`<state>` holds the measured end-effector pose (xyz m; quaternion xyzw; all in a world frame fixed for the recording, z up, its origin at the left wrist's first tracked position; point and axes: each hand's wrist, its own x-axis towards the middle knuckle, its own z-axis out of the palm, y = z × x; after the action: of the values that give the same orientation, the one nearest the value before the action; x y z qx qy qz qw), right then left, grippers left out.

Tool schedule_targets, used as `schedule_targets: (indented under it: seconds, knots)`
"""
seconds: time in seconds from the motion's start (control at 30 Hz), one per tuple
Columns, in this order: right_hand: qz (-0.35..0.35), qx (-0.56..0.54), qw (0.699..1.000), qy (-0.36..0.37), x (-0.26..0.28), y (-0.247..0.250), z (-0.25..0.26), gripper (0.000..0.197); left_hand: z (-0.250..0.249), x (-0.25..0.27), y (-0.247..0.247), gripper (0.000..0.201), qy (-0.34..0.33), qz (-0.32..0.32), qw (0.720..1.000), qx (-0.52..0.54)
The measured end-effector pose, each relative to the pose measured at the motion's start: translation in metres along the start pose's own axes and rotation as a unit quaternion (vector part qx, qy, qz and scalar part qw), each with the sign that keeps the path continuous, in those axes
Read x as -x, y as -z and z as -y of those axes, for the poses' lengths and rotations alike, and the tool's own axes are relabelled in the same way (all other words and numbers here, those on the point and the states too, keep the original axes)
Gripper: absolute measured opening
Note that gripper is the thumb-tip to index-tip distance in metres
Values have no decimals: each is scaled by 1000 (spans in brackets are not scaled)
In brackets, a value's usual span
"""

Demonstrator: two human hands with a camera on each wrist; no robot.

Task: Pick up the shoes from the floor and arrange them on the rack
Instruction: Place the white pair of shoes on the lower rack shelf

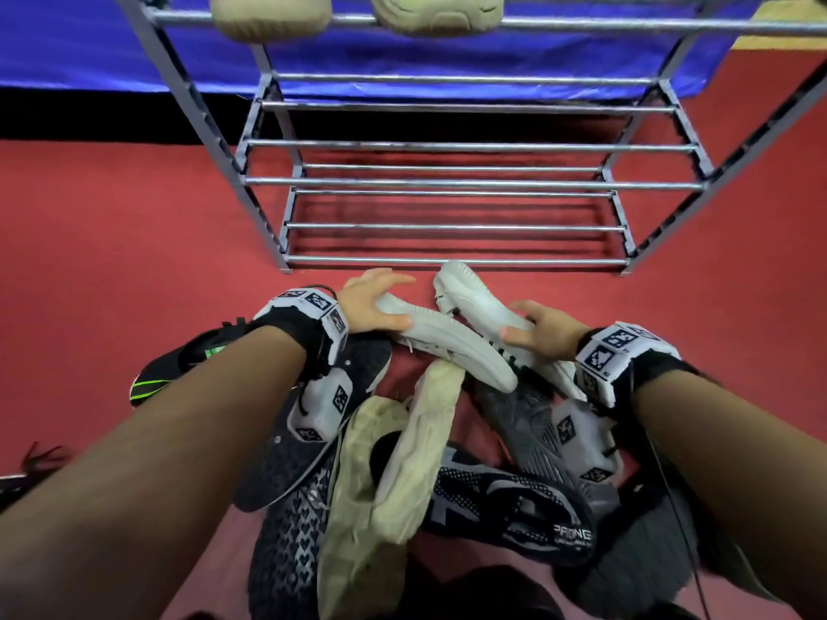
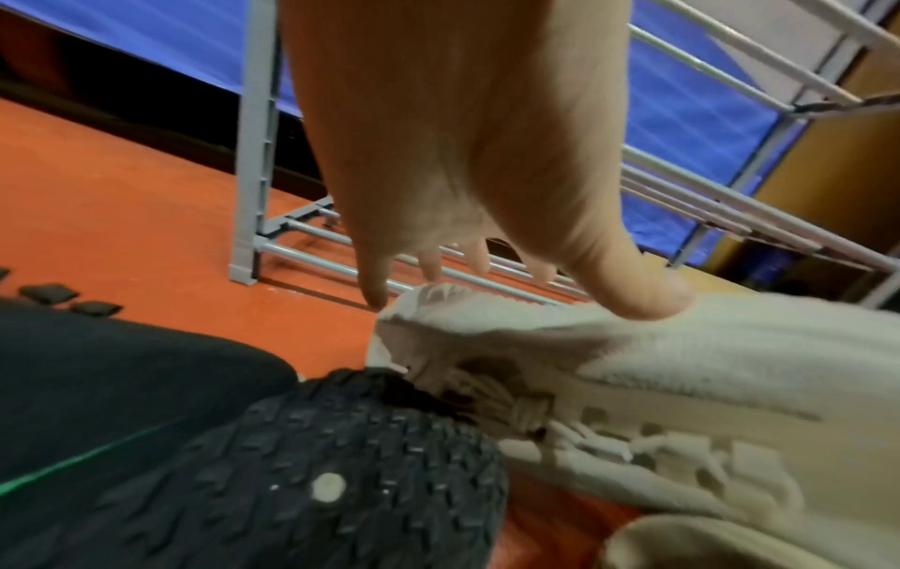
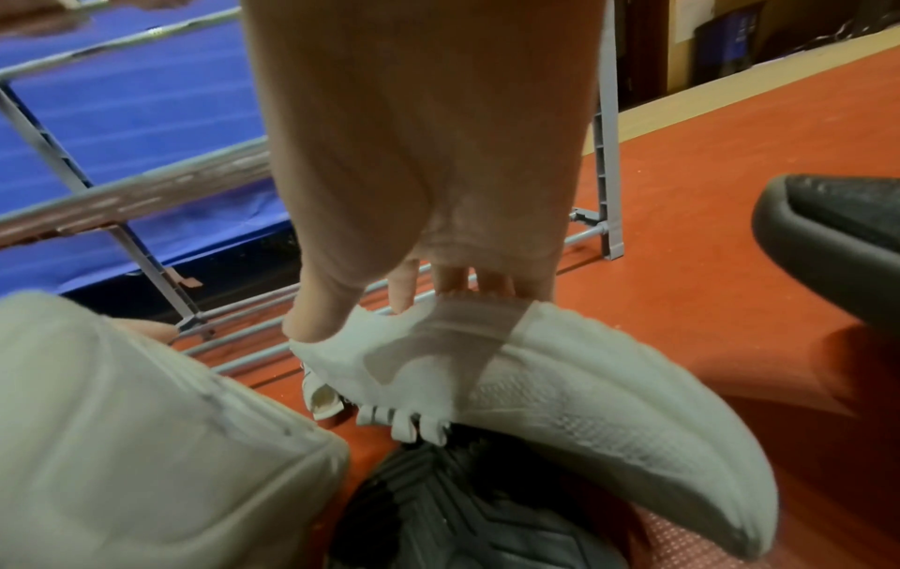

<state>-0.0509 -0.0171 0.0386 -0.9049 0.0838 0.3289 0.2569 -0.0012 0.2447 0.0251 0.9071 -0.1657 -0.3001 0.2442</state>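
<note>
I found the pick-up step in hand, with both hands down at the pile of shoes on the red carpeted floor point(image 1: 112, 226). My left hand point(image 1: 371, 306) grasped one white knit trainer point(image 1: 452, 346) near its heel, thumb on the upper and fingers over the far edge. My right hand point(image 1: 543, 331) grasped the second white knit trainer point(image 1: 474, 297) the same way. Both trainers lay on top of the black and beige shoes, just in front of the grey metal tube rack point(image 1: 447, 185), whose lower tiers stood bare; two beige shoes point(image 1: 438, 13) sat on an upper tier. In my judgement, the next move called for lifting the pair clear of the pile and setting it side by side on a free tier.
</note>
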Motion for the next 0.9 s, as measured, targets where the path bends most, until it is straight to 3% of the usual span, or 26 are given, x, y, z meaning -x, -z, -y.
schedule_targets:
  seconds: [0.13,0.3,0.4,0.53,0.63,0.7,0.8,0.9]
  knots:
    - [2,15,1000,4,-8,-1,-4,62,-10,-17,-8,100,-72,38,993,-91]
    - [-8,25,1000,6,-16,-4,-9,54,-12,-24,-2,77,-59,48,997,-25]
    - [-25,-19,999,4,-17,-2,-16,45,-10,-19,14,34,-85,4,995,50]
    - [-28,-108,994,4,-17,-1,-24,43,15,-8,34,39,-69,-92,976,187]
    - [-25,-199,980,-9,-15,-1,-30,43,34,5,35,14,-36,-142,953,264]
    - [-25,-247,969,-4,-12,-1,-34,42,33,14,37,12,-19,-180,936,304]
    - [-45,-312,949,17,1,5,-39,40,28,22,44,32,34,-240,904,353]
    - [-60,-373,925,46,9,17,-38,40,16,31,45,35,94,-187,885,417]
